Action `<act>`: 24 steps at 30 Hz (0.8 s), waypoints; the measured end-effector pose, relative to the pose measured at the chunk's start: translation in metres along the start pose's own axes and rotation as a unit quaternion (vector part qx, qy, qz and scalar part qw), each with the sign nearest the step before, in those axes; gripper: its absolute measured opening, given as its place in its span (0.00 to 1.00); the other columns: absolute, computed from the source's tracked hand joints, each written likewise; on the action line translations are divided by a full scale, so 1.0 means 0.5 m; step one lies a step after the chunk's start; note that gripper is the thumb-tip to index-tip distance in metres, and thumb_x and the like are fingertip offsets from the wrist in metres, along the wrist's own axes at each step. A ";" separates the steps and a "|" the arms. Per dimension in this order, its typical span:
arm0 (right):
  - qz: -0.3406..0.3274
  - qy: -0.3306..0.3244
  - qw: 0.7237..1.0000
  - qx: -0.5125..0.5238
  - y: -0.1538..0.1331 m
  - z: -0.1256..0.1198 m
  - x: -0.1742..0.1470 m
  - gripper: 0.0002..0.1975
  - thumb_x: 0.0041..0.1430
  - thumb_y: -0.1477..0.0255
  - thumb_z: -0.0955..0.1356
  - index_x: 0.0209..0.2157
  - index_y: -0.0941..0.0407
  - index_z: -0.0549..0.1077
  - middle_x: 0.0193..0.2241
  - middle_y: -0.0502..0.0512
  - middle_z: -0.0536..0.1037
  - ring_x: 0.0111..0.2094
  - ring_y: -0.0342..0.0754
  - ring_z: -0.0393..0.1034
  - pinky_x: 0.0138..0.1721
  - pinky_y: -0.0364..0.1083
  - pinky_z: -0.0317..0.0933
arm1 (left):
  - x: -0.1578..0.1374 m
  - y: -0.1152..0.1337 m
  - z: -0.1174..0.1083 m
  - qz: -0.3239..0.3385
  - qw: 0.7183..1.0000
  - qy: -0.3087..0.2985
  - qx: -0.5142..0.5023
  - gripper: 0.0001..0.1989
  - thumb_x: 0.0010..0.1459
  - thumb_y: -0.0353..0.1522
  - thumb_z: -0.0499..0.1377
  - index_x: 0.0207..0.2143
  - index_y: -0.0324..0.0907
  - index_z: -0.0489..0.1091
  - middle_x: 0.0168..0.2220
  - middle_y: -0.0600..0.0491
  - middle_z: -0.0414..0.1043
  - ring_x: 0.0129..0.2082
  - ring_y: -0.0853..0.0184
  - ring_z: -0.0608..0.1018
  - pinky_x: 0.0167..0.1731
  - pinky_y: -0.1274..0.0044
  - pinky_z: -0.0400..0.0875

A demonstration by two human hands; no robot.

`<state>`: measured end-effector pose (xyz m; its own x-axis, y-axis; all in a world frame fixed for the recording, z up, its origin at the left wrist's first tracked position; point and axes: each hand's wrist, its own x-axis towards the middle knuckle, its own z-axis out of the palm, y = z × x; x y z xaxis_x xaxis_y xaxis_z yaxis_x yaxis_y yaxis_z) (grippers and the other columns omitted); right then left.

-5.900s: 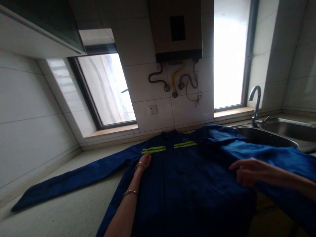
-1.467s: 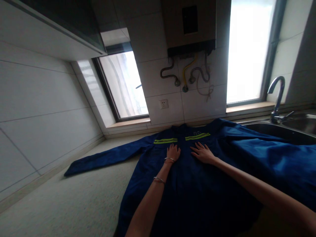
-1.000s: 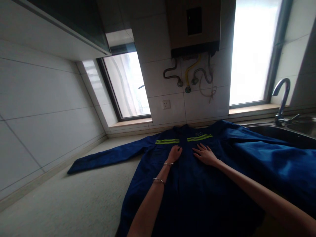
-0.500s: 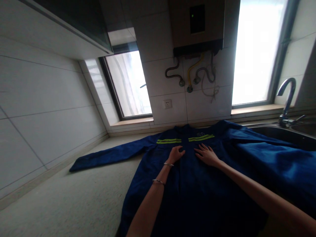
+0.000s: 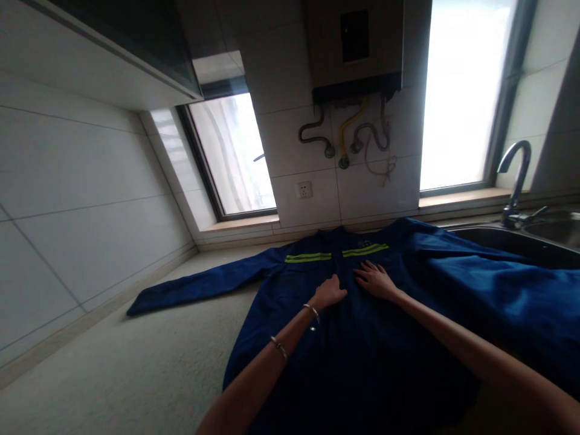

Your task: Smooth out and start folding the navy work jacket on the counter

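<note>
A dark blue work jacket [image 5: 294, 314] with yellow-green reflective stripes across the chest lies front side up on the counter. One sleeve stretches out to the left, the other across the right side by the sink. My left hand [image 5: 328, 293], with two bangles on its wrist and forearm, is closed at the middle front of the jacket, fingers curled on the cloth near the placket; the fingertips are partly hidden. My right hand [image 5: 375, 281] lies flat on the chest just below the right stripe, fingers spread.
The pale speckled counter [image 5: 149, 368] runs along the left. A sink [image 5: 489, 238] with a chrome faucet [image 5: 516, 181] is at the right. On the tiled wall are a socket [image 5: 304, 190], a water heater [image 5: 356, 45] with pipes, and two windows. An overhead cabinet [image 5: 127, 54] juts out upper left.
My left hand has come slightly down and toward the middle of the jacket, its fingers curling in. My right hand stays flat in nearly the same place. The view has shifted a little.
</note>
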<state>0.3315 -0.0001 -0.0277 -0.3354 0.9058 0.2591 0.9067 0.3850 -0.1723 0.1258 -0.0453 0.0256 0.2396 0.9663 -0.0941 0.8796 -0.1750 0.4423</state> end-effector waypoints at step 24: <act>0.154 -0.050 0.970 0.183 -0.170 -0.037 0.094 0.14 0.49 0.62 0.67 0.31 0.59 0.75 0.35 0.63 0.77 0.42 0.59 0.70 0.40 0.50 0.61 | -0.260 0.078 0.038 0.085 0.982 0.078 0.151 0.36 0.54 0.27 0.48 0.65 0.42 0.37 0.48 0.40 0.66 0.36 0.58 0.76 0.34 0.72 0.68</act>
<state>0.2432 0.0064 0.0166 -0.1033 0.9933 0.0524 0.8228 0.1150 -0.5566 0.1367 -0.1813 0.0381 0.3476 0.9316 0.1058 0.9201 -0.3607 0.1525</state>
